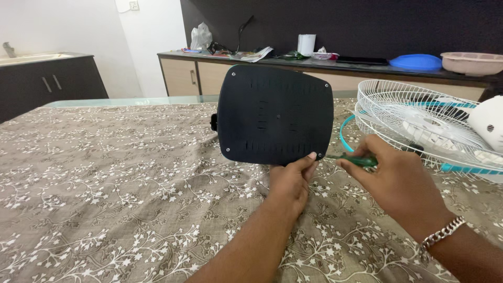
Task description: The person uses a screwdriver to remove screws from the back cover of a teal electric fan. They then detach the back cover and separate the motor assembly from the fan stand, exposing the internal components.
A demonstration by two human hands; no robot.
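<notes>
A black rounded-square plastic base plate (275, 112) stands on its edge on the cloth-covered table (105, 173), its underside with small screws facing me. My left hand (291, 181) grips its lower right edge, thumb up against the rim. My right hand (390, 178) holds a green-handled screwdriver (356, 159), its thin shaft pointing left at the plate's lower right corner. A metal chain bracelet (443, 233) sits on my right wrist.
White wire fan guards (414, 118) with a teal rim lie at the right, beside a white fan housing (487, 123). Behind the table runs a dark counter (367, 67) with a blue lid, a pink basin, a white cup and papers. A dark cabinet stands far left.
</notes>
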